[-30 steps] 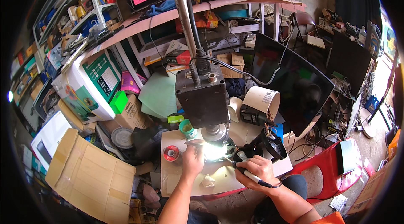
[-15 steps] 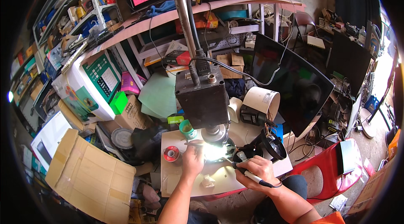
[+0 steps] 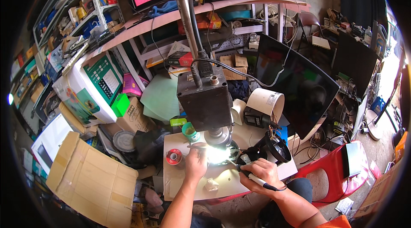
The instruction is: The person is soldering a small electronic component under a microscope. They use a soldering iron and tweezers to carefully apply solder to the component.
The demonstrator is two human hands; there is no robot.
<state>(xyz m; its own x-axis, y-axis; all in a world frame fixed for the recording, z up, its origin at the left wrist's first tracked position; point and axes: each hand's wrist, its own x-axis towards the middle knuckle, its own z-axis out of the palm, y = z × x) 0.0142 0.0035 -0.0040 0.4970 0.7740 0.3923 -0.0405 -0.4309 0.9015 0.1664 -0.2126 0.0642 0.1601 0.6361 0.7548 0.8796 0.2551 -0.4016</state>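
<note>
My right hand (image 3: 260,174) is closed round a soldering iron (image 3: 257,180) with a white and black handle, its tip pointing left into a bright lit patch. On the other side of that patch, my left hand (image 3: 196,166) grips a thin grey tool, seemingly tweezers (image 3: 196,146). Glare hides the work between the two tips. Right above it hangs a black box-shaped microscope head (image 3: 203,101) on a metal post. A red-rimmed solder spool (image 3: 174,157) stands left of my left hand, and a green tub (image 3: 189,130) is behind it. A crumpled whitish lump (image 3: 211,184) lies nearer me.
The pale work board (image 3: 171,185) also bears a black round housing (image 3: 274,147) with wires and a white cylinder (image 3: 267,101). A large dark screen (image 3: 295,84) leans behind at the right. A red plastic stool (image 3: 325,176) is at the right, and a cardboard flap (image 3: 94,178) at the left.
Both hands and their tools stay in place. The lit picture on the monitor at the back has changed slightly.
</note>
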